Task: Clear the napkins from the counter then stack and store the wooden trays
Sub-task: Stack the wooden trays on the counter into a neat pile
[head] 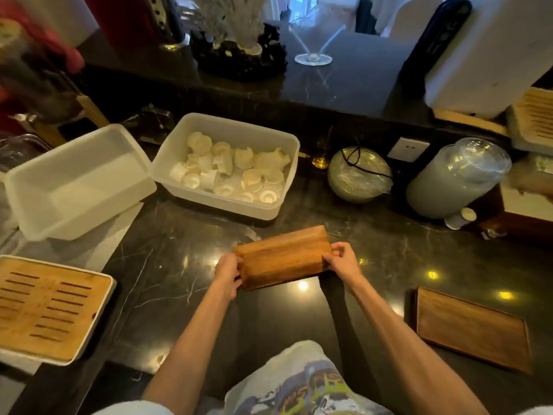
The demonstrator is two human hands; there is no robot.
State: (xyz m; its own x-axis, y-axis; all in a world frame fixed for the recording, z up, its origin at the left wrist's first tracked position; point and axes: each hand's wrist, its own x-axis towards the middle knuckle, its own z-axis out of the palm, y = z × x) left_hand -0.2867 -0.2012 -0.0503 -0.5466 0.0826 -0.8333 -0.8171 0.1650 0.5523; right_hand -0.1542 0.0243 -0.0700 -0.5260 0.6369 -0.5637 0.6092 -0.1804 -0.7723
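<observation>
A wooden tray [282, 256] sits between both hands above the dark table [179, 265]; the left hand [229, 274] and right hand [342, 260] grip its short ends (another tray [469, 327] lies right).

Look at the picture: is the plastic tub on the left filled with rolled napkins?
No, the left tub looks empty; the rolled napkins lie in the other tub.

Wood on polished stone
Smooth brown wooden tray [282, 257] with visible grain; glossy black marble counter [179, 250]; translucent matt plastic bin [287, 145].
</observation>
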